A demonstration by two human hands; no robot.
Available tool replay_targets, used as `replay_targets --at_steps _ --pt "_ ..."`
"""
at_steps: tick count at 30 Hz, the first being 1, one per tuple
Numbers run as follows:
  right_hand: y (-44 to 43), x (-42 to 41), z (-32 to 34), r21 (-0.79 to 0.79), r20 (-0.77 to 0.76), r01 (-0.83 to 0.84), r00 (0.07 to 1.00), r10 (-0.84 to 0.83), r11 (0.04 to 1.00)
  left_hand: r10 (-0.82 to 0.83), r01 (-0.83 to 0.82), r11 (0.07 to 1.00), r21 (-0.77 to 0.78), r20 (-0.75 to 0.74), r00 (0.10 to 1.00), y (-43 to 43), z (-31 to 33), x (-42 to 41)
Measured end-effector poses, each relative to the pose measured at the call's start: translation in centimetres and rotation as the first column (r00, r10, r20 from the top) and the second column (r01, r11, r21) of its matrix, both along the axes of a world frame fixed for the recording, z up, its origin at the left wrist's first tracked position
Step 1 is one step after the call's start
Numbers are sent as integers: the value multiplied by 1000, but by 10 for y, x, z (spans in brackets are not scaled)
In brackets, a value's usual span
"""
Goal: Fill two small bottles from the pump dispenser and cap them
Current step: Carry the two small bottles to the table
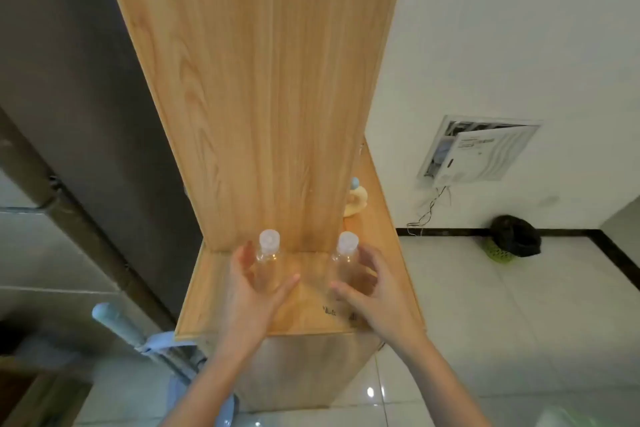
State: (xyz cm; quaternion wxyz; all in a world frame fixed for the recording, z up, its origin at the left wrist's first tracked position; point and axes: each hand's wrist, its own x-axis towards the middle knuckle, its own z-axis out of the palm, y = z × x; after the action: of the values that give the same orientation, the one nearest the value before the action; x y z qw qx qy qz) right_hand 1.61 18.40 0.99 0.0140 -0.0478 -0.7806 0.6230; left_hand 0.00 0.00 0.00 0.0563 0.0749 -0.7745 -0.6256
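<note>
Open shelf [311,308] gap between left bottle [268,255], right bottle [346,253]; wood panel [263,97] blocks behind.

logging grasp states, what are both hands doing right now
Left hand: open, cupped around left bottle, contact unclear.
Right hand: open, cupped around right bottle, contact unclear.

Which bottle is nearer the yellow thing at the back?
The right bottle, by the right hand. The yellow thing stands just behind it; the left bottle is farther away.

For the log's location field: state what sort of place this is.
Probably a home, perhaps a utility corner: glossy tiled floor, wooden cabinet, and a bag-lined waste basket by the white wall.
</note>
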Motion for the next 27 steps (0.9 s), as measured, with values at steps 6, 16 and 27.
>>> replay_targets --at_steps 6,16,27 --pt "-8 -11 -5 -14 -26 -50 998 49 999 -109 109 993 49 -14 994 4 -3 -10" --pt "-13 5 8 -107 -89 -59 995 49 993 -194 200 977 79 -77 978 -1 17 2" --pt "9 100 -8 -93 23 12 1000 -10 996 -334 325 941 93 112 936 -31 -5 90"
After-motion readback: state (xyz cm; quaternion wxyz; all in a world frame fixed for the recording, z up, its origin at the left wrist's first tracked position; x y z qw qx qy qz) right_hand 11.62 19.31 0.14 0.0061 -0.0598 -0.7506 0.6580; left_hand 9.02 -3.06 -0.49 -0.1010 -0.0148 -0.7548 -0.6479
